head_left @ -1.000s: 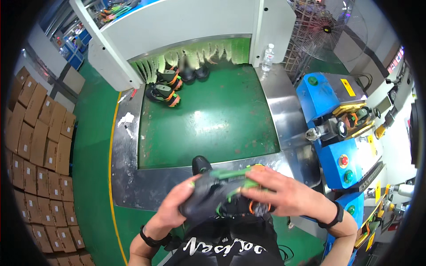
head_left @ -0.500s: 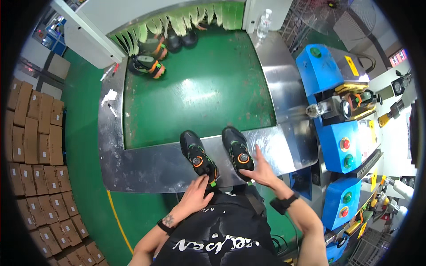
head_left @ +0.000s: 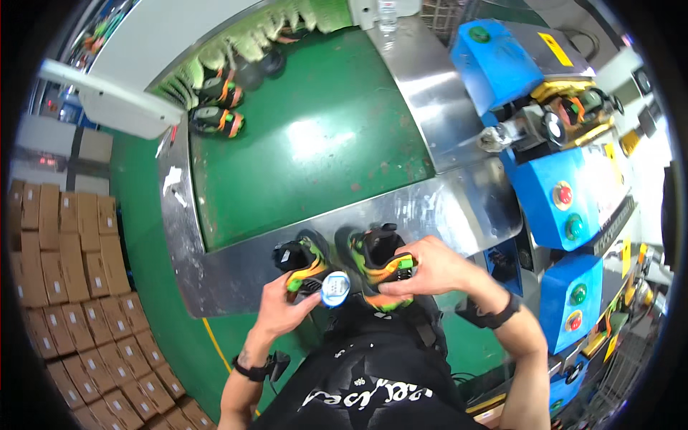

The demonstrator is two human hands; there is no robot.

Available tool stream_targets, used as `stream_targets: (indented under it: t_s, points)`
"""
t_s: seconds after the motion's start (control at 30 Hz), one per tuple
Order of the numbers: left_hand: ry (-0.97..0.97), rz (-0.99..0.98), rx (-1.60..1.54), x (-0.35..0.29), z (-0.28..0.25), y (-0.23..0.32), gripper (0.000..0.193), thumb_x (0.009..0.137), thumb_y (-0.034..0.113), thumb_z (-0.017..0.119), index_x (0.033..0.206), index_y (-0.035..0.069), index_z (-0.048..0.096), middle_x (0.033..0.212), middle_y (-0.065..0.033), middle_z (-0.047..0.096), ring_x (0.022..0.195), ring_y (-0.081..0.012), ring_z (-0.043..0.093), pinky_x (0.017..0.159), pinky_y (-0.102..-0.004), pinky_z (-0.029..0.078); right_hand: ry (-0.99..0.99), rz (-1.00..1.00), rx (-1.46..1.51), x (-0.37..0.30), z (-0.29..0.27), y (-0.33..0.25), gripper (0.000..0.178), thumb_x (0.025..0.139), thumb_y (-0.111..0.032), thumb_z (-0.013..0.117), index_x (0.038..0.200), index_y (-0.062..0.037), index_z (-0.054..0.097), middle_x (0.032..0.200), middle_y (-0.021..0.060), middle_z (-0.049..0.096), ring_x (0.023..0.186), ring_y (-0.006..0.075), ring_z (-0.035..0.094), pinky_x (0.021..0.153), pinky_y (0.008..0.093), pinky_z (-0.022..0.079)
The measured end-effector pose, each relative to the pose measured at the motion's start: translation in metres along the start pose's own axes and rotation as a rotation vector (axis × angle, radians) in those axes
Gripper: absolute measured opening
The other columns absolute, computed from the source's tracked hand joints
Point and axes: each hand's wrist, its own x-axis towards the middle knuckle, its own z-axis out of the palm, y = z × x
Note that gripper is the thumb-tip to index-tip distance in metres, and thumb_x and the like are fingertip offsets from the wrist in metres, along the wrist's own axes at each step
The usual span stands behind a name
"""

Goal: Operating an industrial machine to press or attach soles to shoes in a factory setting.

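Black-and-green shoes (head_left: pixel 373 261) within both hands' fingers (head_left: pixel 401 266), table edge (head_left: pixel 236 276).

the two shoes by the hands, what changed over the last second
A second ago both hands held the dark shoes together, off the table. Now the shoes stand side by side on the steel edge: the left hand is at the left shoe with a small round white-blue thing, the right hand grips the right shoe. The far shoes stay put.
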Motion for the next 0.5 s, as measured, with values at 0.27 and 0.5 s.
stream_targets:
  t_s: [0.27,0.5]
  points:
    - [-0.377,0.585,0.038,0.017,-0.056,0.107,0.047,0.065,0.024,0.090,0.097,-0.002,0.066,0.070,-0.0063,0.061,0.052,-0.0140,0.051,0.049,-0.0244,0.040,-0.101,0.046,-0.049,-0.058,-0.065,-0.109,0.034,0.074,-0.044,0.071,0.079,-0.0105,0.071,0.059,0.0110,0.061,0.055,0.0281,0.060,0.054,0.0357,0.044]
    - [-0.704,0.642,-0.133,0.072,-0.097,0.105,0.041,0.065,0.019,0.088,0.096,0.000,0.069,0.071,-0.0023,0.063,0.049,-0.0076,0.042,0.045,-0.0223,0.031,0.256,0.030,0.122,-0.078,-0.011,-0.126,0.030,0.076,-0.039,0.076,0.086,-0.0102,0.073,0.061,0.0080,0.062,0.052,0.0222,0.057,0.051,0.0318,0.041]
